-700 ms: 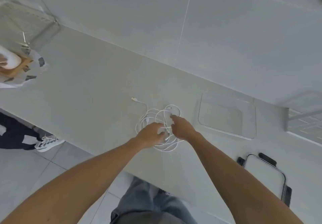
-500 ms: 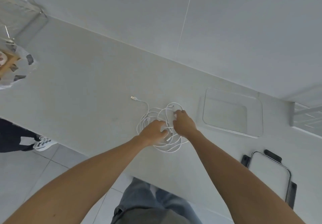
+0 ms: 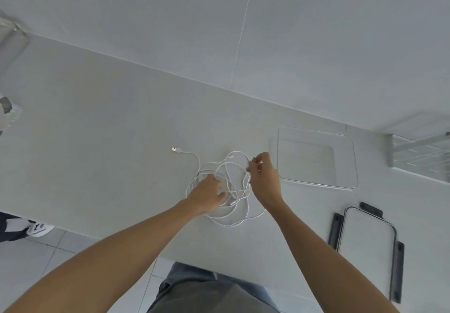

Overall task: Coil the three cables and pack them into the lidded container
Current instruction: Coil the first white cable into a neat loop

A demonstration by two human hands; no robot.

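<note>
- The desk [image 3: 102,127] lay bare to the left of the cable tangle [image 3: 226,188], apart from one USB plug [image 3: 174,149].
- On the right, the clear container [image 3: 316,158] stood just beside the right hand [image 3: 264,178].
- The lid [image 3: 367,247] lay nearer the front edge, leaving a gap between lid and container.

The left hand [image 3: 207,194] covers part of the tangled white cables [image 3: 226,191], so separate cables cannot be counted. At the left edge, a sneaker [image 3: 40,229] is cut off.

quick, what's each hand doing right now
Left hand: pressing down on the tangled white cables, grip unclear.
Right hand: pinching a strand of the cables.
</note>
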